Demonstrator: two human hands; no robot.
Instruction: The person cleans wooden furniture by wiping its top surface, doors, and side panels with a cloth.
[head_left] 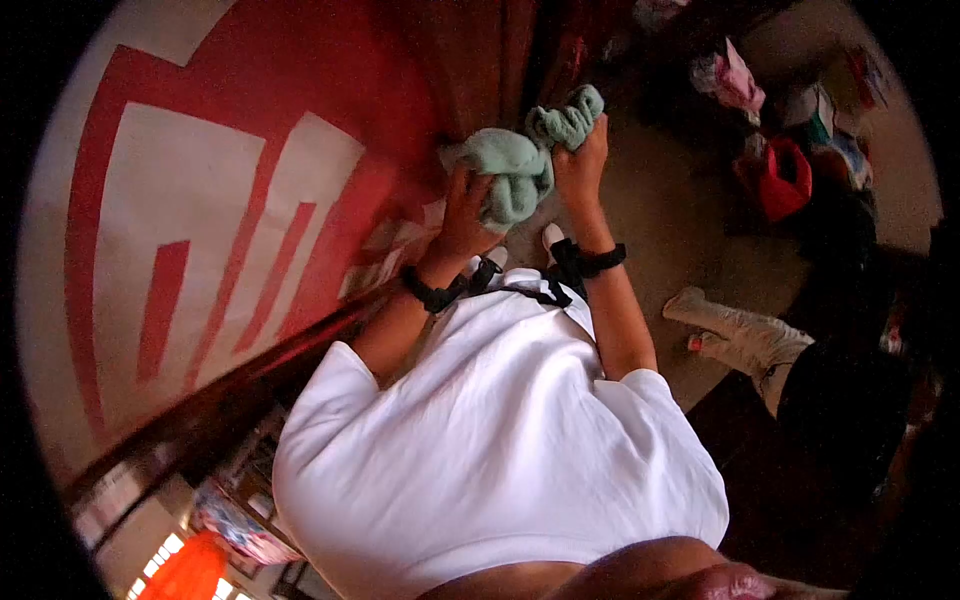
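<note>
A pale green towel [508,172], bunched and twisted, is stretched between my two hands in front of my waist. My left hand [466,208] is closed around its thick, bulky end, with the fingers partly sunk in the folds. The narrower, tightly wrinkled end comes out above my right hand [584,165], which is wrapped round it. Part of the towel's underside is hidden by its folds and my fingers. Black bands circle both wrists.
A large red and white panel [185,210] rises close on my left. To the right, a red bag [782,178] and other items stand near the wall. Another person's legs in light trousers [745,330] are at the right. My shoes show on the floor below the towel.
</note>
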